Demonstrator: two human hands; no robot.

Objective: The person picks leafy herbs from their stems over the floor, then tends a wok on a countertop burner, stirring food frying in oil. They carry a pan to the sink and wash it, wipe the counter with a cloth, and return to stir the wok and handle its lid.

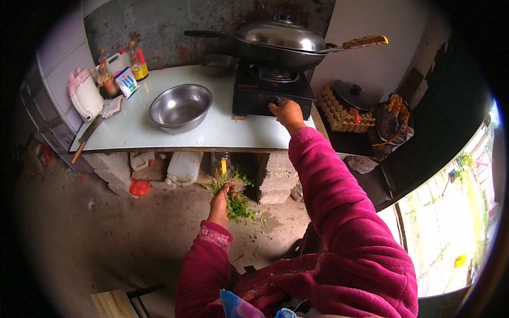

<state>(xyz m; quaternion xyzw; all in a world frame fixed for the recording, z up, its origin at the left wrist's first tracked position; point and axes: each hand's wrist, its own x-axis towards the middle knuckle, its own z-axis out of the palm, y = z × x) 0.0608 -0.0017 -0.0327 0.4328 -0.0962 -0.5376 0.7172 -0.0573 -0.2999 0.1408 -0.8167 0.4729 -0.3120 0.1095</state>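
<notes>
My right hand (287,114) grips the black control knob (274,101) on the front of a gas stove (254,95). On the stove's burner sits a dark wok (274,55) covered by a shiny domed metal lid (282,35). A utensil's patterned handle (364,42) sticks out at the wok's right. Low in front of the counter, my left hand (223,202) holds a bunch of leafy green herbs (240,208). An open stainless steel basin (181,107) stands on the white counter (222,133), left of the stove.
A cleaver (90,129) overhangs the counter's left edge, near a pink-and-white electric jug (84,95) and a soy sauce bottle (139,69). Right of the stove are egg trays (338,111) under a pan lid (352,94). A plastic jug (185,167) and concrete blocks (276,179) sit below.
</notes>
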